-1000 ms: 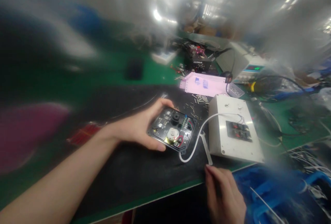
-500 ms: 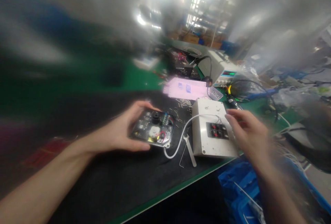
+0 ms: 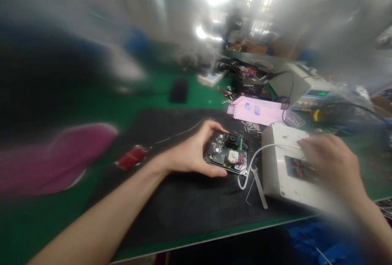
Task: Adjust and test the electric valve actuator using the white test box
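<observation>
My left hand [image 3: 203,152] is closed around a square housing with an exposed circuit board [image 3: 222,152], gripping it by its left side. A black round lens-like part, a white block and red wires show on the board. From its lower right corner a white cable [image 3: 255,154] curves up and across a white control box [image 3: 272,167]. Over the right part of that box is my right hand [image 3: 333,163], near the cable's far end. Motion smears its fingers, so I cannot make out whether it holds the cable. A toggle switch and a dark terminal panel [image 3: 297,167] are on the box.
An open-end wrench [image 3: 259,187] and a hex key [image 3: 251,191] lie left of the box. Behind are small metal pins [image 3: 251,127], pink sheets [image 3: 259,110] and a power supply [image 3: 315,93]. A red packet [image 3: 131,157] lies on the black mat [image 3: 190,212].
The view has swung left, so the bench things appear farther right. My left hand still holds the board housing. My right hand stays by the box and is now more blurred.
</observation>
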### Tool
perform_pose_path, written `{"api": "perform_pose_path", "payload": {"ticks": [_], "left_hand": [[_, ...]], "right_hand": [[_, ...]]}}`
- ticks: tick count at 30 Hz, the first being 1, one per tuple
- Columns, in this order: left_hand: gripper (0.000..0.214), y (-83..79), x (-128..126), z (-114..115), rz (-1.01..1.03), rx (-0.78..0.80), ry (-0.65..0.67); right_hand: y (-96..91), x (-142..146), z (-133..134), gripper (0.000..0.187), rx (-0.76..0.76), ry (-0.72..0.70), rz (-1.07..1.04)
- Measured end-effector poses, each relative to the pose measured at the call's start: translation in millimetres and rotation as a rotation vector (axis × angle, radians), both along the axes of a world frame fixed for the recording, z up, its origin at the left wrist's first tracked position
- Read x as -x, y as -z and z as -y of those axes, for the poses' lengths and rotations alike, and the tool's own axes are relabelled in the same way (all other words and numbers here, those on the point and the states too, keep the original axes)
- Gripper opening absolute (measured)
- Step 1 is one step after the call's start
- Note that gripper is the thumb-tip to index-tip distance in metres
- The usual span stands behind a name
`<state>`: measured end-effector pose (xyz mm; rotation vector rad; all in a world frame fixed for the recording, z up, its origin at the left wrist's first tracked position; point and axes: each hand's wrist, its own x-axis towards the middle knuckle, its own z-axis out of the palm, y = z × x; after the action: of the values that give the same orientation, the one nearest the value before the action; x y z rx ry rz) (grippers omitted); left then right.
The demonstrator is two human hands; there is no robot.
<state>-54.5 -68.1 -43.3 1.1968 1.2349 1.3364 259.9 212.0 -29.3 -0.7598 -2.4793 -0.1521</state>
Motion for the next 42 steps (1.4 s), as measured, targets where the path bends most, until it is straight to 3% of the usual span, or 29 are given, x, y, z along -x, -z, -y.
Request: {"api": "perform_pose_path", "payload": {"ticks": [6, 9, 13, 24, 42], "left_hand": [[0.098, -5.4, 13, 4, 0.105, 0.051, 0.234], [0.092, -8.8, 10, 6, 0.001, 0.026, 0.302], [0.094, -7.4, 8, 6, -0.097, -0.002, 0.274], [0.103, 4.7, 14, 4, -0.065, -0.013, 0.319], [0.104, 5.3, 16, 4, -0.024, 0.001, 0.311]], "right_hand": [[2.4, 2, 0, 0.047, -0.081, -0.015, 0.032], [3.1, 1, 0, 0.048, -0.079, -0.008, 0.026], [4.1, -2, 1, 0.043, -0.054, 0.022, 0.045], [2.6, -5, -1, 0.062, 0.005, 0.065, 0.104], [-2.8, -3, 8, 0.067, 0.029, 0.101, 0.112]]}}
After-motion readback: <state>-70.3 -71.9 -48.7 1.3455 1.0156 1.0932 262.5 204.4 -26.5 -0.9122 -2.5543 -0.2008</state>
